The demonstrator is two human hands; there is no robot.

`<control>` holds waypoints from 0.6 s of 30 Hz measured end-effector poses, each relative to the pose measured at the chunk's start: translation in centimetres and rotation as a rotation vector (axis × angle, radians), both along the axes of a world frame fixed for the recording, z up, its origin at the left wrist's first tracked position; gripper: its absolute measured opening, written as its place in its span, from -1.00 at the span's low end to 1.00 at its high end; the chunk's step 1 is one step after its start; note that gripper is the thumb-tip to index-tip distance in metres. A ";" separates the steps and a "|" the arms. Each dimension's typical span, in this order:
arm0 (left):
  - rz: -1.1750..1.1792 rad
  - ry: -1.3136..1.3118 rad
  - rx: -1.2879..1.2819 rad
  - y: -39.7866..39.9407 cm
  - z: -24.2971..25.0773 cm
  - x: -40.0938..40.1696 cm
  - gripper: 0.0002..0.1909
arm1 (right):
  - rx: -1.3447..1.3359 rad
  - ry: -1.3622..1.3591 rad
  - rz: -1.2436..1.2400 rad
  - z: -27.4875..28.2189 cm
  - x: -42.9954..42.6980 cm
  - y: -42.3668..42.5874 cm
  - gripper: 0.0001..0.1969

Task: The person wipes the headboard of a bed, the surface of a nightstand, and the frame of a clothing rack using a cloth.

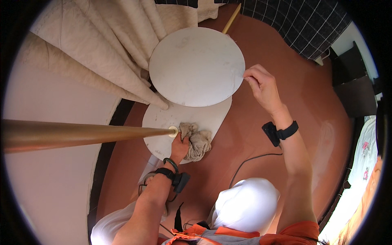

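My left hand [179, 149] grips a crumpled beige cloth [199, 145] low down, on the white base plate [190, 114] of a stand. It is right beside the round collar where a gold-coloured metal pole [92, 133] meets that base. Above part of the base sits a round white tabletop [197, 67] with grey smudges. At the tabletop's right rim, my right hand [261, 87] has its thumb and fingers pinched together on the edge. The base beneath the disc is hidden.
A beige curtain [101, 39] hangs at the left and touches the stand. Dark checked fabric [294, 27] borders the reddish-brown floor [260, 165]. A black cable [245, 162] runs from my right wrist device [272, 133]. My knee [248, 203] in white trousers is close below.
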State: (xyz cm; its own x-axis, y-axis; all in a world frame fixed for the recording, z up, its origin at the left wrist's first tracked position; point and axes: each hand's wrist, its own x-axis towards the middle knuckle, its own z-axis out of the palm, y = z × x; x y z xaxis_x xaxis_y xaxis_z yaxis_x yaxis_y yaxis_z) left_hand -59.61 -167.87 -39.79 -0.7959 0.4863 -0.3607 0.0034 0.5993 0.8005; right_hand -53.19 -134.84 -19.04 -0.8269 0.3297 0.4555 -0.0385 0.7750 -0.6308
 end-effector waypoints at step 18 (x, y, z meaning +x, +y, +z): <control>-0.016 -0.050 -0.034 0.1 -0.5 -0.6 -0.41 | 0.181 -0.028 -0.056 -0.5 2.1 -2.5 -0.50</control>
State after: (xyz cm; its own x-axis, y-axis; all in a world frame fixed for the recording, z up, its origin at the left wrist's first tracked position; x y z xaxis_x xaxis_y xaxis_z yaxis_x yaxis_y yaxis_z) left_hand -60.18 -167.73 -40.29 -0.7687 0.4858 -0.4160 -0.0258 0.6263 0.7791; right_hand -51.07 -137.30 -19.55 -0.8228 0.2898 0.4888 0.0230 0.8765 -0.4809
